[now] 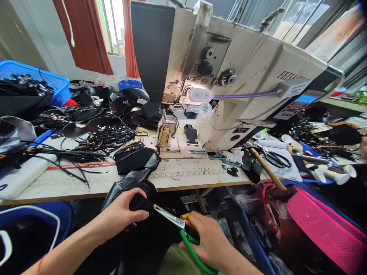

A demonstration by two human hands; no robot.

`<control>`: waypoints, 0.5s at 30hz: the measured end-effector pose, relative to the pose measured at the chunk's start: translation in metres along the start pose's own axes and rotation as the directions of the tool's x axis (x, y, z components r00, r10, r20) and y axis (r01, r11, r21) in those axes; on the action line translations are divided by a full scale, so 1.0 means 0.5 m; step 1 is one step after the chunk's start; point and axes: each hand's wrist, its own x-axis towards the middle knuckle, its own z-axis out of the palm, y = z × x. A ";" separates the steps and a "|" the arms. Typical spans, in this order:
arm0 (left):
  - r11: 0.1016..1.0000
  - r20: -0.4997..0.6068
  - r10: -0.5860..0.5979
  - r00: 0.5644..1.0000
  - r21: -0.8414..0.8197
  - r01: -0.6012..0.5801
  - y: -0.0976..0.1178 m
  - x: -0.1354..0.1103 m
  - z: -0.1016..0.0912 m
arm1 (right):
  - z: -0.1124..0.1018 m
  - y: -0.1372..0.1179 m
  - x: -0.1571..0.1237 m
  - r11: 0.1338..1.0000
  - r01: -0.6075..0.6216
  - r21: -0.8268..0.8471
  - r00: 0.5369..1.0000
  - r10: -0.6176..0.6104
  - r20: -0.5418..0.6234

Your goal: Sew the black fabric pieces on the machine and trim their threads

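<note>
My left hand (126,210) is closed on a black piece of fabric (139,204), pinched between thumb and fingers below the table's front edge. Dark leather-like material runs from it up onto the table, to a black pouch-like piece (134,157) with a zip. In my right hand (208,235) are scissors (171,217) with green handles. Their blades point left, the tips beside the fabric; whether they touch it I cannot tell. An orange part (185,217) shows at my right fingers, its kind unclear. Black material below the hands is too dark to make out.
A large sewing machine (249,72) stands on the table (189,170). Black straps and cut pieces (106,126) are heaped left, near a blue basket (61,86). At right lie black-handled scissors (276,158) and a wooden-handled tool (268,170), above a pink basket (327,225).
</note>
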 end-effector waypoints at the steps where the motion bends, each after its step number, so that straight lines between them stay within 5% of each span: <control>1: 1.000 0.001 -0.005 1.000 -0.001 0.005 0.001 -0.001 -0.001 | -0.001 0.003 0.000 1.000 0.023 -0.006 1.000 -0.023 -0.009; 8: 1.000 0.000 -0.003 1.000 -0.003 0.003 0.003 -0.001 -0.002 | -0.016 0.019 0.013 0.976 0.197 -0.098 0.973 -0.207 -0.106; 15: 0.991 0.080 -0.038 0.996 -0.125 0.048 0.002 -0.005 -0.002 | -0.015 0.032 0.035 0.945 0.312 -0.099 0.945 -0.320 -0.072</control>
